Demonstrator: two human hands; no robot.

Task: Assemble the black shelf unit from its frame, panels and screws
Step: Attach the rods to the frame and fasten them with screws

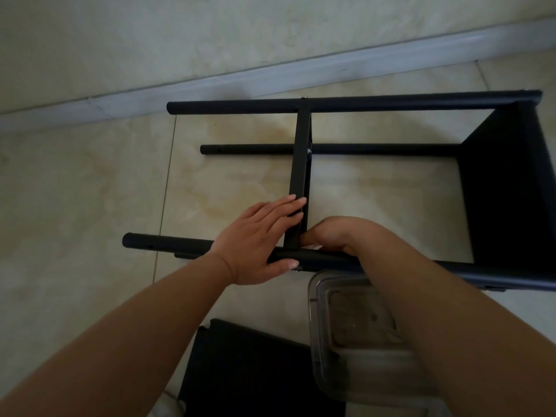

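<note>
Head view: left hand (258, 239) flat-fingered against the middle panel (299, 176), right hand (334, 234) curled, its grasp hidden.

Black frame (361, 104), black panel (240, 371), clear tub (346, 356), beige marbled floor (90, 191), grey-white skirting (270, 76).

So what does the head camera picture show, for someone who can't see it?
Two bare hands work on a black metal shelf frame lying on its side on a beige tiled floor: the left hand steadies a black crossbar, the right hand curls beside it. A clear plastic container sits nearby.
</note>
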